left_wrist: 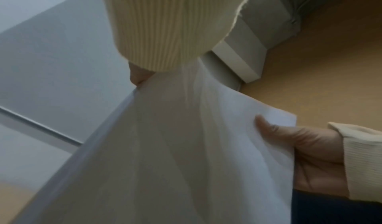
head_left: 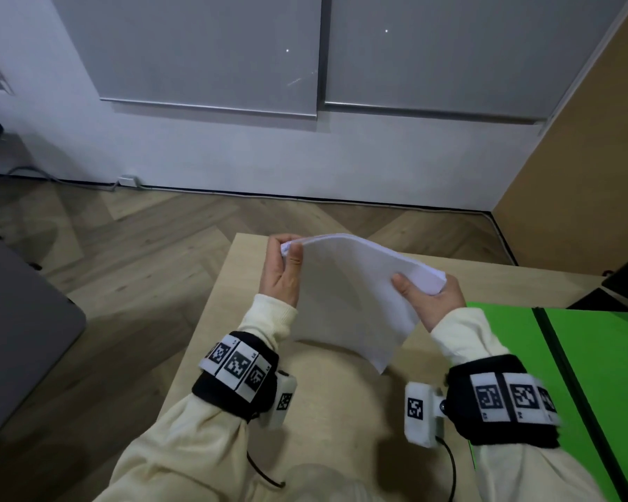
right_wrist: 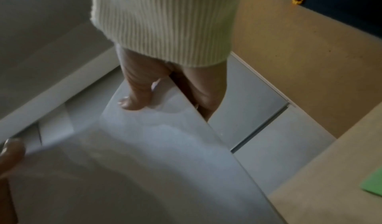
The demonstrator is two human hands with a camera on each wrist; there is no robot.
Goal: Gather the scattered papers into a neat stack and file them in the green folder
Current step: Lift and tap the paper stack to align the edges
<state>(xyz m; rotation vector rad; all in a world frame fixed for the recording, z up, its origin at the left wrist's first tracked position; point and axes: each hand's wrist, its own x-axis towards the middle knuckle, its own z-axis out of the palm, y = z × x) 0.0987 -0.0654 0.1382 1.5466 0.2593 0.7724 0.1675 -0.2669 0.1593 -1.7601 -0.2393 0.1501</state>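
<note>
Pale wooden table [head_left: 327,411] on herringbone floor [head_left: 142,248], grey wall behind.

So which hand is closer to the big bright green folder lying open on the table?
Right. The right hand grips the white paper stack just beside the bright green folder, near its far corner. The left hand pinches the stack's opposite end, farther away.

- No readable words, brands or numbers show in any view.
- The wristbands [head_left: 238,367] carry only black-and-white square code markers; tiny characters beside them are illegible.
</note>
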